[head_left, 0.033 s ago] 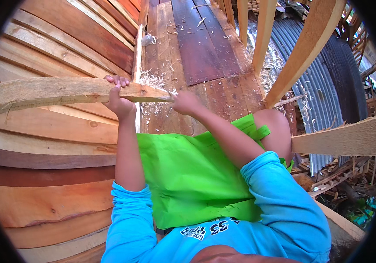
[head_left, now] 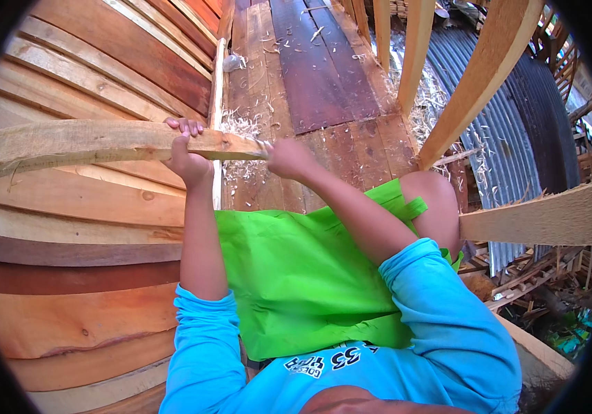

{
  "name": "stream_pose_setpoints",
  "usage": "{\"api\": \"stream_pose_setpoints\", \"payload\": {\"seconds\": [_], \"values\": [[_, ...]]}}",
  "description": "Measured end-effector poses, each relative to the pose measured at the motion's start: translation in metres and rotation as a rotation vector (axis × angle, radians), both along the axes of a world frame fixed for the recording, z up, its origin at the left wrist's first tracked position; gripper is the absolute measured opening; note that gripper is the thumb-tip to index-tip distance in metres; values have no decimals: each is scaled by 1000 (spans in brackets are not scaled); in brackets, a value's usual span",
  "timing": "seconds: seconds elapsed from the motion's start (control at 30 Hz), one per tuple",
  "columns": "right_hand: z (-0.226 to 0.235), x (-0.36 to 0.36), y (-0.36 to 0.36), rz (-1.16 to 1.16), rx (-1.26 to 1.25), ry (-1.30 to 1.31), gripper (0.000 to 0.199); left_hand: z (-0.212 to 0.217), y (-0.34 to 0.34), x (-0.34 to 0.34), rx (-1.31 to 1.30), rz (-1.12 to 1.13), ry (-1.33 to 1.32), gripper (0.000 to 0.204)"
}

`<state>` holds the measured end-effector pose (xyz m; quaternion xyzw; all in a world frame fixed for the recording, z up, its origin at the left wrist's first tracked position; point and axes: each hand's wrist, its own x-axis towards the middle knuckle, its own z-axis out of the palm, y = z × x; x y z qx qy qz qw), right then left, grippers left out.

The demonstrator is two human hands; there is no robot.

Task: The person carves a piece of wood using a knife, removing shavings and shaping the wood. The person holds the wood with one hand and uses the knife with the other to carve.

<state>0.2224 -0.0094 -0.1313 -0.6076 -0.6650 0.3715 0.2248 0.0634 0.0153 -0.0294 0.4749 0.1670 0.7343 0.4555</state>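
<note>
A long pale wooden beam (head_left: 75,143) reaches from the left edge to the middle of the view, its right end narrowed and cut. My left hand (head_left: 187,153) is wrapped around the beam near that end, thumb on the near side and fingers over the far edge. At the narrowed tip my right hand (head_left: 290,159) is closed in a fist. A thin, light sliver shows between the fist and the wood; whether it is a blade or a shaving I cannot tell. What the fist grips is hidden. A bright green cloth (head_left: 303,272) covers my lap.
Stacked planks (head_left: 82,265) fill the left side. Curled wood shavings (head_left: 243,125) lie on the plank floor (head_left: 323,90). Upright wooden posts (head_left: 478,86) line the right, with corrugated metal sheets (head_left: 492,131) beyond them. A horizontal beam (head_left: 534,217) sits beside my right knee.
My right hand has shifted slightly left, closer along the beam's tip. My left hand keeps its hold in the same place.
</note>
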Motion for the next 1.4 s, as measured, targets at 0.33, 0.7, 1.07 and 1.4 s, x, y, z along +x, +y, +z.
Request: {"api": "stream_pose_setpoints", "payload": {"seconds": [0.33,0.7,1.07,1.4], "values": [[-36,18,8,-38,-61,-51,36,5,29,2,-53,-8,-25,24],[-28,54,-1,392,-539,1225,40,16,51,11,-84,33,-22,21],[-17,21,-50,786,-960,1149,39,19,73,30,-77,-48,23,17],[-2,20,-73,961,-1095,1505,41,23,85,43,-71,-55,89,16]]}}
